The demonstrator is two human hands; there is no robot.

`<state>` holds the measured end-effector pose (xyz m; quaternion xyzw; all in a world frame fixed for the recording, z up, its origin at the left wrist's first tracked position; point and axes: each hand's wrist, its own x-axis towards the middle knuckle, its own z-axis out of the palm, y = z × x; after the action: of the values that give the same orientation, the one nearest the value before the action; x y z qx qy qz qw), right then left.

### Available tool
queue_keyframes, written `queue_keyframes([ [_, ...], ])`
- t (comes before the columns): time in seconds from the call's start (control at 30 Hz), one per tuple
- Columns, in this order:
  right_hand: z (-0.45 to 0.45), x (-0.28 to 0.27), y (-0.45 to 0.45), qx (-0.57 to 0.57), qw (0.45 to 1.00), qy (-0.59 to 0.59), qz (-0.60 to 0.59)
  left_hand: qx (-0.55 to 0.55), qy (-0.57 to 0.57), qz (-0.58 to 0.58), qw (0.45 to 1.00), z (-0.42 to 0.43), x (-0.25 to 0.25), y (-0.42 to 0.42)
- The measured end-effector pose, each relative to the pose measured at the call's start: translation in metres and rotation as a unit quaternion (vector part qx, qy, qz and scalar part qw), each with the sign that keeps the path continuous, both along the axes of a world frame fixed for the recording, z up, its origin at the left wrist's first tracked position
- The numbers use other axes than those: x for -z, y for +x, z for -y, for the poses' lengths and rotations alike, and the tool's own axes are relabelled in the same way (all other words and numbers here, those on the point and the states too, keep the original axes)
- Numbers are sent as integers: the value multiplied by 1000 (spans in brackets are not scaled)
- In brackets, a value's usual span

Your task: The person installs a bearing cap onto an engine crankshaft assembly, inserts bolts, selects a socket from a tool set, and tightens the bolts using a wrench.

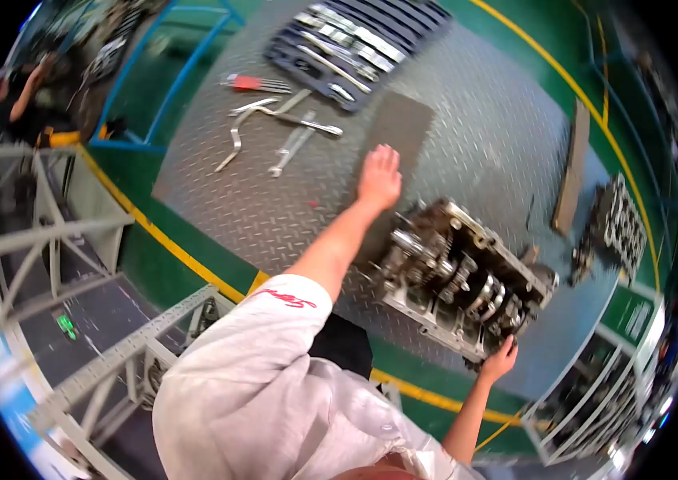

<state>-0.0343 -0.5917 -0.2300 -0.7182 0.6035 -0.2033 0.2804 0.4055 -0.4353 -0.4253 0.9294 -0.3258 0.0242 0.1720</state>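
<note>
From the head view, here's the engine block (461, 282), lying open side up on the metal-topped desk (483, 136), close in front of the person and over to the right. And look at the right hand (501, 360): fingers bent at the block's near right corner, touching it, though whether they truly grip, I can't tell. Over to the left hand (380, 178): palm down, fingers straight and close together, nothing in its grasp, laid out over the dark board (408, 120) beyond the block.

Now, that block looks a heavy one, I'd judge: rigid metal, no give, probably slick with oil. Best hold? Both hands under the outer walls at opposite ends, well away from the shiny crankshaft (489, 296), whose smooth faces could scratch and whose gaps could pinch fingers.
</note>
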Motion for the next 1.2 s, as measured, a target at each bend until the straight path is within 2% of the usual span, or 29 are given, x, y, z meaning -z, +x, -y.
queue_keyframes([
  [0.03,5,11,-8,17,998,-34,-40,8,-12,-3,1000,-3,-3,2],
  [0.1,11,19,-17,5,998,-46,-49,25,-112,-117,986,-20,-11,1],
  [0.13,11,14,-14,10,997,-26,-70,11,-162,-116,980,-46,-36,-1],
  [0.17,9,8,-10,15,996,-5,-92,0,-211,-116,971,-74,-62,-6],
  [0.23,19,20,-18,-1,995,-32,-99,-2,-226,-142,964,-152,-95,-14],
  [0.3,21,14,-17,-9,985,-52,-162,-7,-225,-157,962,-251,-107,-24],
  [0.37,-8,-13,20,140,926,-230,-266,-45,-207,-166,963,-364,-96,-30],
  [0.43,-26,-20,51,86,908,-387,-133,-137,-143,-193,961,-483,-81,-39],
  [0.47,-59,-38,90,43,918,-380,-104,-191,-82,-224,952,-539,-80,-44],
  [0.5,-108,-58,141,0,961,-275,-22,-254,-60,-253,932,-591,-75,-51],
  [0.53,-125,-37,170,-68,961,-268,13,-317,-24,-270,909,-639,-66,-58],
  [0.57,-165,-38,209,-138,964,-228,-17,-357,34,-314,879,-681,-69,-61],
  [0.6,-195,-26,242,-205,956,-208,-17,-389,56,-322,862,-725,-51,-68],
  [0.7,-274,32,330,-293,953,-72,13,-440,89,-438,779,-818,-45,-70],
  [0.73,-301,44,356,-322,945,-40,26,-465,94,-434,766,-839,-36,-74],
  [0.87,-397,68,459,-426,905,16,10,-523,-2,-418,743,-881,-44,-78],
  [0.93,-442,58,509,-465,881,85,-23,-561,-101,-466,677,-895,-43,-79],
  [0.97,-457,62,534,-470,878,88,-25,-566,-100,-466,673,-906,-37,-79],
  [1.07,-493,83,608,-514,848,121,-41,-557,-180,-563,584,-943,-16,-85],
  [1.1,-506,90,634,-514,847,138,-9,-561,-202,-579,556,-958,-15,-77],
  [1.17,-521,96,681,-503,850,155,28,-346,-96,-515,779,-1004,-3,-71],
  [1.2,-530,98,702,-492,858,147,14,-478,-139,-553,668,-1004,-12,-51],
])
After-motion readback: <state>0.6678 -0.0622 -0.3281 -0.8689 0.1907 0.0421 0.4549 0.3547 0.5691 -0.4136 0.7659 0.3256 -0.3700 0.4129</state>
